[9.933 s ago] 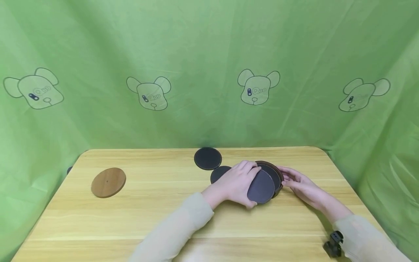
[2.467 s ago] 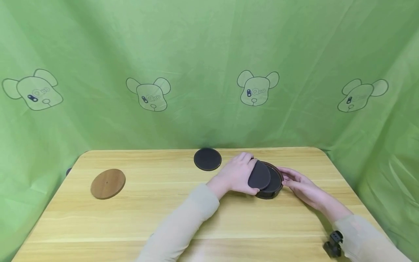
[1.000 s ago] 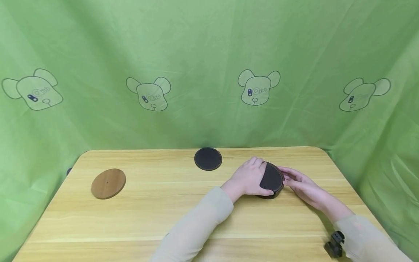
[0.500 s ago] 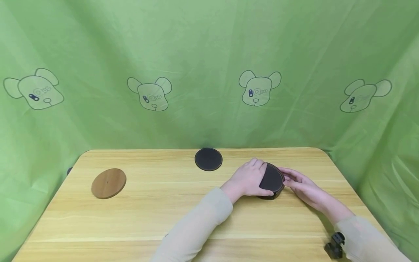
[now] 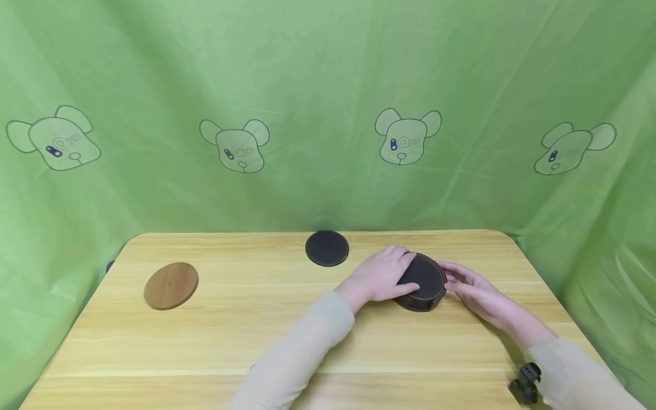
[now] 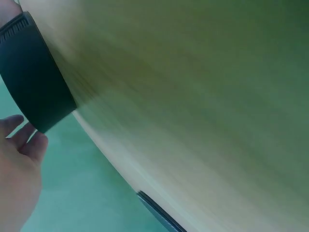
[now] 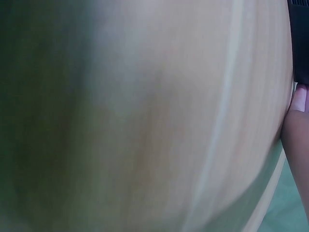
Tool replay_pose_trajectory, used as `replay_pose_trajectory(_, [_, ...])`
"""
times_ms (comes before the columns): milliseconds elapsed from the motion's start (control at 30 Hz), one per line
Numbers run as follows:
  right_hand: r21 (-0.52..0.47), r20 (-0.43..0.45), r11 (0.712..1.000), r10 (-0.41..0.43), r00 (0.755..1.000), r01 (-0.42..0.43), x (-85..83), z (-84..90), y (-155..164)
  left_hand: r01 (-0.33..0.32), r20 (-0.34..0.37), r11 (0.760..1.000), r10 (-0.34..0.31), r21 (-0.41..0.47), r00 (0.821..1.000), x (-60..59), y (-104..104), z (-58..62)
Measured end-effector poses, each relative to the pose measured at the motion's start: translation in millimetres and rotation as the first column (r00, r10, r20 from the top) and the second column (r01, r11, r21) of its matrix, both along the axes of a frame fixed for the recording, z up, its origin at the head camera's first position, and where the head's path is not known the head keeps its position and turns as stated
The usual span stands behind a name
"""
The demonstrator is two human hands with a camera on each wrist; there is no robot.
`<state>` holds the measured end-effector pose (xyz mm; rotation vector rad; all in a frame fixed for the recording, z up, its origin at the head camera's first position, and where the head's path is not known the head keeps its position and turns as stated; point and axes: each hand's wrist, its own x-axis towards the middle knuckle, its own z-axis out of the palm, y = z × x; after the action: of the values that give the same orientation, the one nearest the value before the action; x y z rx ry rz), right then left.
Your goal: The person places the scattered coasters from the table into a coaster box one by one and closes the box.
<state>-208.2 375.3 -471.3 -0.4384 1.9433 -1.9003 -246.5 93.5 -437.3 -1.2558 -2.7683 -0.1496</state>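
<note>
A round dark coaster holder (image 5: 413, 304) stands at the right of the table in the head view. A black coaster (image 5: 425, 276) with a fine stitched edge lies flat on top of it. My left hand (image 5: 381, 276) lies over the left side of this coaster, its thumb stretched out across the surface and its fingers at the far edge. From the right, my right hand (image 5: 474, 293) holds the holder's side, thumb in front and fingers behind. In the right wrist view, fingertips (image 7: 299, 99) meet the dark holder wall (image 7: 301, 43).
Another black coaster (image 5: 327, 248) lies by the table's back edge. A round brown wooden disc (image 5: 171, 286) with a small centre dot is at the left. A green curtain (image 5: 328, 114) hangs behind the table (image 5: 230, 330). A black device (image 5: 525, 384) sits at the right sleeve.
Since earlier frames, a coaster left of the holder was taken up and set on the stack. My left hand has just drawn back slightly leftward, its thumb off the front rim. My right hand stayed put.
</note>
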Motion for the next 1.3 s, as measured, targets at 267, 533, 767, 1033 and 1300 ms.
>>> replay_pose_trajectory(267, [-0.031, -0.011, 0.999, 0.011, 1.000, -0.011, 0.2, 0.6, 1, -0.039, 0.004, 0.999, 0.039, 0.019, 0.999, -9.1, -17, -0.9])
replay_pose_trajectory(533, [-0.042, -0.009, 0.999, 0.010, 1.000, -0.010, 0.6, 0.7, 0, -0.054, 0.017, 0.999, 0.054, 0.004, 0.998, -14.6, -36, -1.2])
replay_pose_trajectory(767, [-0.047, -0.012, 0.999, 0.017, 1.000, -0.018, 0.7, 0.1, -1, -0.095, -0.001, 0.995, 0.095, -0.009, 0.995, -22.1, -50, -5.8])
replay_pose_trajectory(1033, [-0.034, -0.011, 0.999, 0.016, 1.000, -0.017, 0.9, 0.0, 0, -0.111, -0.009, 0.994, 0.110, -0.011, 0.994, -30.0, -67, -9.0])
replay_pose_trajectory(1300, [-0.033, -0.010, 0.999, 0.014, 1.000, -0.014, 1.2, 0.4, 0, -0.125, -0.012, 0.992, 0.125, -0.027, 0.992, -35.8, -85, -9.8])
